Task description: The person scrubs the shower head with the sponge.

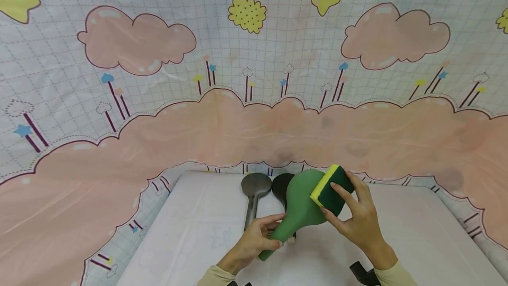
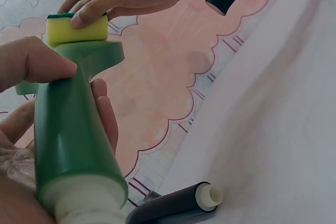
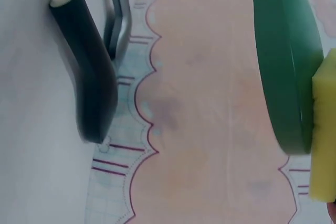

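Observation:
My left hand [image 1: 255,241] grips the handle of a green spoon-shaped utensil [image 1: 300,202] with a broad round head, held tilted above the white table. A white piece [image 2: 86,203] shows at its handle end in the left wrist view. My right hand [image 1: 363,222] pinches a yellow and dark green sponge [image 1: 336,190] between thumb and fingers. The sponge's yellow side [image 2: 77,31] lies against the utensil's head. In the right wrist view, the head [image 3: 289,72] meets the yellow face at the right edge, and most of the right hand is out of frame.
Behind the green utensil lies a black one [image 1: 281,184] with a white handle end, partly hidden. To its left is a grey round-headed one [image 1: 256,185]. They lie on the white table [image 1: 178,220], backed by a patterned cloth [image 1: 246,131]. Black straps [image 1: 363,273] circle the wrists.

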The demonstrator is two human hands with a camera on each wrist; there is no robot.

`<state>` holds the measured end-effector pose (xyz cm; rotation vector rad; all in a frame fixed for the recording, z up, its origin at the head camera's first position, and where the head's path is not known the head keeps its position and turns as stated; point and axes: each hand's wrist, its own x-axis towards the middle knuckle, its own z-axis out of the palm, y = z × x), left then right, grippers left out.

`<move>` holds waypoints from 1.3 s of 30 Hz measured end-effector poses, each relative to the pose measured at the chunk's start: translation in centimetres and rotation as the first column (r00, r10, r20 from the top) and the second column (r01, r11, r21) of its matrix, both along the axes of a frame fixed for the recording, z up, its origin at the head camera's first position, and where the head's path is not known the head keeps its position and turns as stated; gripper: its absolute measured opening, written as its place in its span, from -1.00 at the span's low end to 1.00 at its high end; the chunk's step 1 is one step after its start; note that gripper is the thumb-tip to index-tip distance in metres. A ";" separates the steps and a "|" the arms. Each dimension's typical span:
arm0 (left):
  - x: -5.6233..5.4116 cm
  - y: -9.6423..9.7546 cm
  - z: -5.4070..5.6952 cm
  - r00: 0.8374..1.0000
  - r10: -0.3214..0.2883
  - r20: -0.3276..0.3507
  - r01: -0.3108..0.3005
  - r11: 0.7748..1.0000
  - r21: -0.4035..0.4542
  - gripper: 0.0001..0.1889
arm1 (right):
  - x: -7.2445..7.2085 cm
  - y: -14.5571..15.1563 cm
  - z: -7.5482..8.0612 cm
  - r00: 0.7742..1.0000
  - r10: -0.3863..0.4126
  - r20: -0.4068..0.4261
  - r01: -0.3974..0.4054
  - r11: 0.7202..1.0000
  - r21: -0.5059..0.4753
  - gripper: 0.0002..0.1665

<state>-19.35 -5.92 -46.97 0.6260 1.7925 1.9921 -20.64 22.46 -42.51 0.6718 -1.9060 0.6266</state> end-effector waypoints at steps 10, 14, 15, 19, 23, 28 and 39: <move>-0.3 0.1 -0.1 1.000 -0.005 -0.023 0.006 0.999 0.046 -0.24 | 0.2 0.8 -0.3 0.999 -0.036 0.028 0.036 0.999 -0.016 -0.20; -0.4 0.3 0.0 1.000 -0.005 -0.014 0.006 0.997 0.076 -0.24 | 0.5 0.7 -0.6 0.999 -0.029 0.038 0.029 1.000 -0.001 -0.21; -0.5 0.4 0.0 1.000 -0.003 -0.008 0.004 0.996 0.085 -0.24 | 0.6 0.7 -0.6 0.999 -0.026 0.044 0.026 1.000 0.003 -0.21; -0.6 0.7 0.2 1.000 0.006 0.023 -0.009 0.992 0.124 -0.23 | 0.9 0.5 -0.7 0.998 -0.009 0.060 0.009 1.000 0.013 -0.23; -0.8 1.1 0.2 0.999 0.012 0.039 -0.018 0.987 0.159 -0.24 | 1.0 0.5 -0.9 0.998 0.001 0.068 -0.002 1.000 0.020 -0.24; -0.8 1.6 0.2 0.997 0.032 0.072 -0.046 0.980 0.192 -0.25 | 1.2 0.6 -1.3 0.997 -0.008 0.077 0.005 0.999 0.035 -0.25; -1.0 2.7 0.3 0.988 0.055 0.146 -0.090 0.964 0.249 -0.22 | 1.5 1.9 -1.9 0.991 -0.072 0.109 0.072 0.997 0.012 -0.21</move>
